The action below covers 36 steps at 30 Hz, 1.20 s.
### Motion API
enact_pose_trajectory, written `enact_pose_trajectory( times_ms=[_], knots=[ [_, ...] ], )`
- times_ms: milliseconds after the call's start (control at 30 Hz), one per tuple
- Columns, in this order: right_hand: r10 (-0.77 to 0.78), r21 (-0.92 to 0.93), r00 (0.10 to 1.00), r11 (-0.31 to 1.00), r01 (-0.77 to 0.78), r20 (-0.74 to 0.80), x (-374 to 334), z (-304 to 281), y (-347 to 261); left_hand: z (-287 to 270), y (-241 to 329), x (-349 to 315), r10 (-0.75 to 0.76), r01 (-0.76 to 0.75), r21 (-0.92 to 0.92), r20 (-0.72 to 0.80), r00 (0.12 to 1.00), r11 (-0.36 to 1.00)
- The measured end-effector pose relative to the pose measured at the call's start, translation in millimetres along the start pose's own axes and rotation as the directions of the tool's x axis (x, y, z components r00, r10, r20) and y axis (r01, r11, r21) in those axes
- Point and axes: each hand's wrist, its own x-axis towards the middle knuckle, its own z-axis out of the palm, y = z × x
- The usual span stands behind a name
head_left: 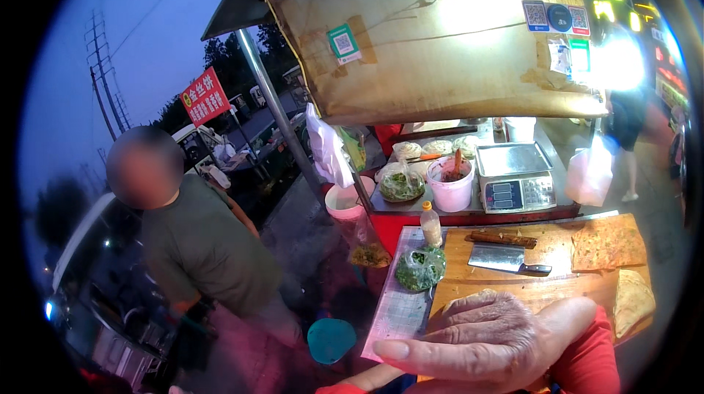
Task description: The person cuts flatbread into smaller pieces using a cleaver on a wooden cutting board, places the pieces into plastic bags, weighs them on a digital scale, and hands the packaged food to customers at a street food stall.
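Note:
My right hand (499, 335) is raised close in front of me above the near part of a wooden cutting board (469, 269), back upward. Its thumb stretches to the left, apart from the fingers, and nothing shows in it. My left forearm (374, 377) comes in low, and its hand is hidden behind the right one. On the board lie a cleaver (499, 258) with a dark handle, a brown wooden rolling pin (504, 238), a large flatbread (609, 244) and a folded flatbread piece (633, 300). A bag of chopped greens (420, 268) sits beside the board.
A yellow-capped bottle (431, 225) stands beyond the greens. Farther back are a white tub (450, 183) with a utensil, a weighing scale (515, 178) and bagged food (401, 183). A person (213, 247) stands at the left, near a teal stool (331, 340). A tarp (440, 49) hangs overhead.

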Motion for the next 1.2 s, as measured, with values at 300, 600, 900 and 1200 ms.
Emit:
enact_pose_trajectory(
  times_ms=[300, 600, 900, 1200],
  knots=[
    [0.832, -0.175, 0.349, 0.302, -0.937, -0.431, -311.8, 86.0, 108.4, 5.8, -4.6, 8.0, 0.171, -0.08, 0.412, -0.189, 0.967, 0.908],
    [0.593, 0.841, -0.75, -0.212, -0.497, -0.294, -516.4, 173.1, -22.4, -0.4, 43.0, 14.0, 0.292, -0.184, 0.368, -0.261, 0.92, 0.911],
    [0.877, 0.892, -0.48, -0.199, -0.405, -0.023, -443.8, 146.5, 61.2, 12.9, 84.2, 58.5, 0.043, -0.044, -0.006, -0.145, 0.988, 0.999],
    [0.996, 0.999, -0.071, -0.045, 0.007, 0.046, -385.1, 156.2, 207.7, -4.2, 156.0, 56.1, 0.318, -0.318, -0.024, 0.005, 0.948, 0.948]
  ],
)
